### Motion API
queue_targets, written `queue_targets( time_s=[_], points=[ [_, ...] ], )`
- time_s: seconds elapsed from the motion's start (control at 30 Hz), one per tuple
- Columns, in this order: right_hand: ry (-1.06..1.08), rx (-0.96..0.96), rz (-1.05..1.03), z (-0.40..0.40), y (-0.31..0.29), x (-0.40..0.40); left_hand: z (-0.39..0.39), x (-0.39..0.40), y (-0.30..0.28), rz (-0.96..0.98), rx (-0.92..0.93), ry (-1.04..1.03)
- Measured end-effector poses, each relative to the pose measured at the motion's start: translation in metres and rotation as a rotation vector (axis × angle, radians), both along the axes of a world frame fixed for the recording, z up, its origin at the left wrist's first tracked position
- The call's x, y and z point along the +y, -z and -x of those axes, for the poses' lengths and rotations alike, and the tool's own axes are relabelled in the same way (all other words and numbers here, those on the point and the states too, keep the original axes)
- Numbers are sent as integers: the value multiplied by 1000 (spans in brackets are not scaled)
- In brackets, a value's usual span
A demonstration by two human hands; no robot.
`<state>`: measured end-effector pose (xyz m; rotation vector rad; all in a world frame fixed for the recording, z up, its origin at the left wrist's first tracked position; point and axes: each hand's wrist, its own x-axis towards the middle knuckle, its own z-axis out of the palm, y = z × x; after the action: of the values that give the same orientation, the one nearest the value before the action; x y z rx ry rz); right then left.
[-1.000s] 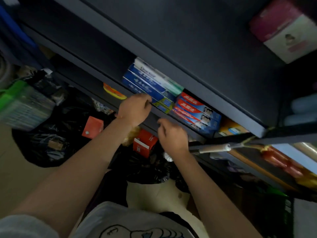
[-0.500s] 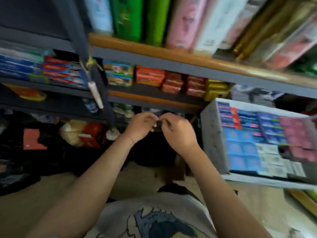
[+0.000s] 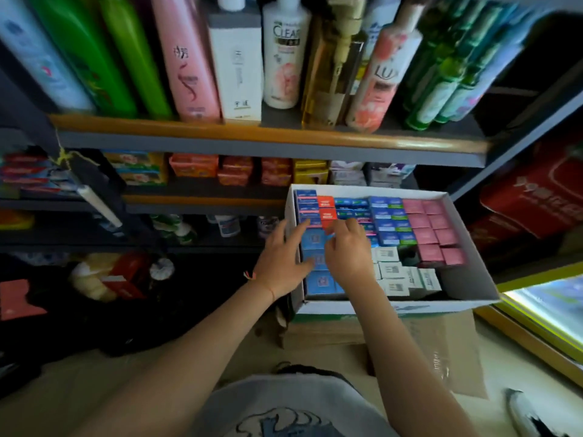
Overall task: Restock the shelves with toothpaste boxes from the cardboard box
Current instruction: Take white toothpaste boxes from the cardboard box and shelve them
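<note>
White cardboard box (image 3: 467, 247), open-topped, just right of the shelves (image 3: 268, 140). Toothpaste boxes (image 3: 391, 222) packed upright inside it, ends up: blue at left, pink at right, white nearest.

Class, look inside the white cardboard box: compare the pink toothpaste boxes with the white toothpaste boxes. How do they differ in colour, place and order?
Colour: the pink toothpaste boxes have plain pink ends; the white toothpaste boxes have white ends with dark print.
Place: the pink ones fill the right-hand columns; the white ones sit nearer the camera, in the middle.
Order: the pink ones stand in neat rows; the white ones look tilted and loosely packed.
Both stand on end in the cardboard box, untouched by either hand.
</note>
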<state>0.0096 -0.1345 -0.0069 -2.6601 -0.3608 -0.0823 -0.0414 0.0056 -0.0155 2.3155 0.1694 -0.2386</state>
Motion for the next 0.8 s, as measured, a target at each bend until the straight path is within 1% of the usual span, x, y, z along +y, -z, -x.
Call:
queue_targets(
  time_s=[0.03,0.1,0.2,0.33,0.4,0.47,0.57,0.67,0.77,0.8],
  points=[
    [9,22,26,5,1,-10,3,-8,3,-147,-58,79],
    [28,75,62,16,1,-29,8,-26,7,-329,-109,216],
    [21,133,100,22,1,-54,12,-49,14,-403,-107,289],
    [-50,212,191,10,4,-99,14,-87,19,-456,-55,216],
    [-117,208,237,-5,6,-126,8,-113,20,-475,-37,178],
    [-214,198,282,-26,9,-154,-4,-140,19,-497,-21,126],
    [-411,162,287,-54,10,-195,-15,-181,18,-527,23,-15],
    [-550,191,331,-66,12,-226,-13,-215,20,-540,27,-80],
    [-662,118,385,-67,19,-239,-7,-236,20,-563,-18,-116],
    [-695,76,408,-67,22,-241,-4,-240,21,-554,-7,-119]
  ],
)
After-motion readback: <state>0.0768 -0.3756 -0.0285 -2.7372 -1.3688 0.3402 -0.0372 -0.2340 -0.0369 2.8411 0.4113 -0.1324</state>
